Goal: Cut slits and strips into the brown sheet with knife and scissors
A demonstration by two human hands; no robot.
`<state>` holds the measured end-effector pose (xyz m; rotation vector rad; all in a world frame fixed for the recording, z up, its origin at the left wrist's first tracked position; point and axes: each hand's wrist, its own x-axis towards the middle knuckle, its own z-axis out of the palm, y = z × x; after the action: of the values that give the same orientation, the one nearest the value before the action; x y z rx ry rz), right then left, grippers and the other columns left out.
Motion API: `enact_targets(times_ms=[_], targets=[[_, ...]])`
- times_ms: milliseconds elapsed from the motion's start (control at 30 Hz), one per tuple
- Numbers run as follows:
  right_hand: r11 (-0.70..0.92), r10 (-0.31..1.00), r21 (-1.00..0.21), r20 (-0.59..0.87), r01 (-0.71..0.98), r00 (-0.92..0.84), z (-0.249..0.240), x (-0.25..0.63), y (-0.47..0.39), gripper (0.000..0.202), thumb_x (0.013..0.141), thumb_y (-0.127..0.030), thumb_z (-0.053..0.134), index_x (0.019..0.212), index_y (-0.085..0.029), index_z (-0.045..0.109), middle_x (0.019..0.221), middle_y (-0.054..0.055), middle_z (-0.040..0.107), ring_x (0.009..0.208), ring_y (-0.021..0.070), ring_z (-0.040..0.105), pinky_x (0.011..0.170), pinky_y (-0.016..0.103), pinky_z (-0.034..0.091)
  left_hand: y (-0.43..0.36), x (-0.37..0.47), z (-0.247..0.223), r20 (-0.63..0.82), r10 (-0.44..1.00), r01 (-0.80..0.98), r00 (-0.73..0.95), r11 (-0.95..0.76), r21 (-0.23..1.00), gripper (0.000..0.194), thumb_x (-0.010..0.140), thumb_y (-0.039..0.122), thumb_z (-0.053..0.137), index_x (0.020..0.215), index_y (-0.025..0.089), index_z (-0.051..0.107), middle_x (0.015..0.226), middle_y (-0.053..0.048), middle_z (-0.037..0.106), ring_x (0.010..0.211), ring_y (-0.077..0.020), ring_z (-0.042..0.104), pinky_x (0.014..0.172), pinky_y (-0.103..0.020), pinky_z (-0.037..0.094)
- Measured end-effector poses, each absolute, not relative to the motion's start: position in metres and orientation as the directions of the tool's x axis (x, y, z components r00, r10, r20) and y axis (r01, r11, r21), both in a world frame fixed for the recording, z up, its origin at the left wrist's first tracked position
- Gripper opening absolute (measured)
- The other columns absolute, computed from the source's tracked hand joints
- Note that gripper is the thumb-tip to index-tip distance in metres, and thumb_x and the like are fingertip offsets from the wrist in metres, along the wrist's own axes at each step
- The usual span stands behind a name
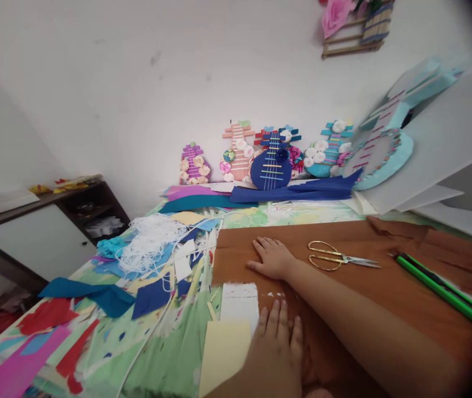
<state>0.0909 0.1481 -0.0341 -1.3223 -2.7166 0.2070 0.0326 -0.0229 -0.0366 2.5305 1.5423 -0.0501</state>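
A wide brown sheet, cloth or soft paper, is spread over the table. My right hand lies flat on it near its far left edge, fingers extended. Closer to me, my left hand rests palm down with fingers stretched out, over the sheet's left edge and beside a white piece with a rough edge. A pale yellow card lies left of that hand, partly covered by its wrist. Gold-handled scissors lie on the sheet, right of my right hand. Neither hand holds anything.
Long bright green tools lie at the right. White string and coloured scraps cover the table's left side. Several decorated lute-shaped crafts stand against the wall; a large light-blue one leans at right. A cabinet stands left.
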Motion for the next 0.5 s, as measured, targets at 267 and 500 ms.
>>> enact_targets(times_ms=[267, 500], targets=[[0.639, 0.769, -0.161, 0.106, 0.752, -0.63, -0.031, 0.092, 0.145, 0.078, 0.072, -0.066, 0.024, 0.127, -0.013, 0.034, 0.131, 0.013, 0.034, 0.119, 0.027, 0.029, 0.097, 0.04, 0.019, -0.026, 0.029, -0.032, -0.053, 0.869, 0.868, 0.492, -0.484, 0.115, 0.076, 0.075, 0.057, 0.038, 0.127, 0.002, 0.031, 0.131, -0.024, 0.017, 0.121, -0.0368, 0.012, 0.095, -0.05, 0.02], [0.636, 0.763, -0.094, 0.222, 0.766, -0.607, 0.003, 0.134, 0.143, 0.056, 0.08, -0.051, 0.029, 0.123, -0.016, 0.038, 0.13, 0.011, 0.036, 0.118, 0.0253, 0.03, 0.096, 0.038, 0.021, -0.036, 0.025, -0.069, 0.304, 0.641, 0.707, 0.705, -0.67, -0.228, 0.031, 0.086, 0.017, 0.031, 0.109, 0.02, 0.052, 0.114, -0.009, 0.053, 0.103, -0.0281, 0.048, 0.082, -0.044, 0.037]])
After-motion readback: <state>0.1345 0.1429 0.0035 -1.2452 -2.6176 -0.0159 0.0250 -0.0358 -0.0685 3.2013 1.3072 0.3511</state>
